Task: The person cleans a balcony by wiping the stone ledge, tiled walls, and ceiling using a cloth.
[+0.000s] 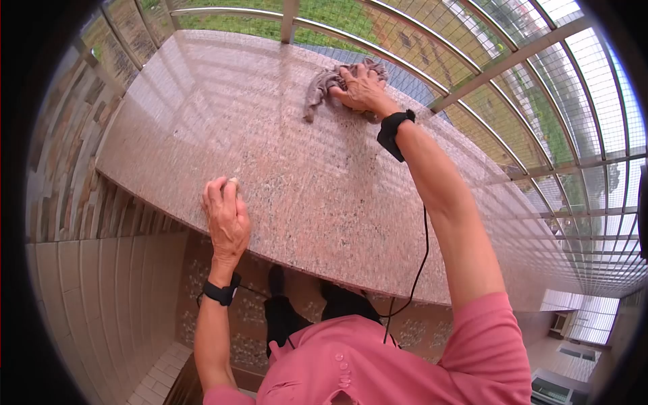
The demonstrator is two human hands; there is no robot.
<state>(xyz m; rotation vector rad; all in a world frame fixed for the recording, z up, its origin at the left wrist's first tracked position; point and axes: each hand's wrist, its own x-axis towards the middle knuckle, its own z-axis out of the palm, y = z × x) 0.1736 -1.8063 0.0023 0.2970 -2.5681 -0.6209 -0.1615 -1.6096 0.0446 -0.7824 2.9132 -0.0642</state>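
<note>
My right hand (363,89) is stretched out to the far side of a polished, speckled pink granite countertop (290,196). It presses on a crumpled grey-brown cloth (322,88), fingers spread over it and partly sunk in its folds. One end of the cloth trails toward me on the stone. My left hand (228,219) rests at the near edge of the slab, its fingers curled and close together against the surface. Whether anything small is inside those fingers is hidden. Both wrists wear black bands.
Metal railings (378,47) with wire mesh run along the far and right sides of the countertop. A thin black cable (424,250) hangs near my right arm. Stacked-stone cladding (64,175) and a tiled wall (101,290) stand at the left.
</note>
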